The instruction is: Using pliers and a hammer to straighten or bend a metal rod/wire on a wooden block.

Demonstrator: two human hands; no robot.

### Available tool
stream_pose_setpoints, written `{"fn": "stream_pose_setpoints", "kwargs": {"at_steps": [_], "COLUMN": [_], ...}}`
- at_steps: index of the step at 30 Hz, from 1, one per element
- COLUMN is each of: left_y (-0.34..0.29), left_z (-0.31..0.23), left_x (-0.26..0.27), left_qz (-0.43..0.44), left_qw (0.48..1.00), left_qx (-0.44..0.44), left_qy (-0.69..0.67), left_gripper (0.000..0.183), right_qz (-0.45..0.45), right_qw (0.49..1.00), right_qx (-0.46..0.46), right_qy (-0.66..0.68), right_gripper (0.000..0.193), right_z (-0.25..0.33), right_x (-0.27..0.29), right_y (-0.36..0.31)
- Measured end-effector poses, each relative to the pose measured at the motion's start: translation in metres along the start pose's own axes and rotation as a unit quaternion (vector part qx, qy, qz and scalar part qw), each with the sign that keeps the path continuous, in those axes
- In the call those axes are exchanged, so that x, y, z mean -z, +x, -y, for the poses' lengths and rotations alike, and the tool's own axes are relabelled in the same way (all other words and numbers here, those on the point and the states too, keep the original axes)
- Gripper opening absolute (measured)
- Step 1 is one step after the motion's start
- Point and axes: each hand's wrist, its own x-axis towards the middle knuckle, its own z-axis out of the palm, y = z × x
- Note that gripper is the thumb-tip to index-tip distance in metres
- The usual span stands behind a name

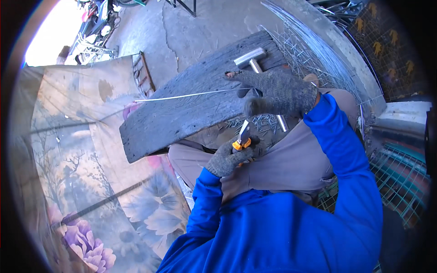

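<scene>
wire (182,95) runs over the dark tabletop (177,118), seemingly pinched in the right hand's grip (283,91); the left hand's grip (226,158) is wrapped round yellow-handled pliers (245,133); a loose pinch could let the long free end (137,100) swing

Blue top (273,232), grey trousers (291,159) — knitted gloves (284,91)

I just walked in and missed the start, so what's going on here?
A seated, gloved person has a thin metal rod in the right hand, stretching across a dark wooden board. The left hand holds orange-handled pliers, apart from the rod. A hammer lies on the board, partly hidden by the right hand, and short metal pieces lie scattered beyond the pliers.
</scene>
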Motion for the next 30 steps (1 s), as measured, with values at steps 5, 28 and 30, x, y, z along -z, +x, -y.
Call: {"fn": "stream_pose_setpoints", "kwargs": {"at_steps": [5, 28, 30], "left_y": [-0.006, -0.007, -0.006], "left_z": [-0.010, -0.031, -0.023], "left_x": [-0.005, 0.010, 0.014], "left_qz": [-0.099, -0.234, -0.249], "left_qw": [0.992, 0.906, 0.903], "left_qx": [-0.068, -0.283, -0.271], "left_qy": [-0.047, -0.209, -0.219], "left_gripper": [0.045, 0.050, 0.051], "right_qz": [0.020, -0.251, -0.210], "right_qw": [0.989, 0.959, 0.967], "right_qx": [-0.109, -0.079, -0.116], "right_qy": [0.100, -0.106, -0.085], "right_gripper": [0.090, 0.059, 0.061], "right_z": [0.003, -0.033, -0.028], "right_x": [0.009, 0.026, 0.036], "right_y": [-0.002, -0.004, -0.007]}}
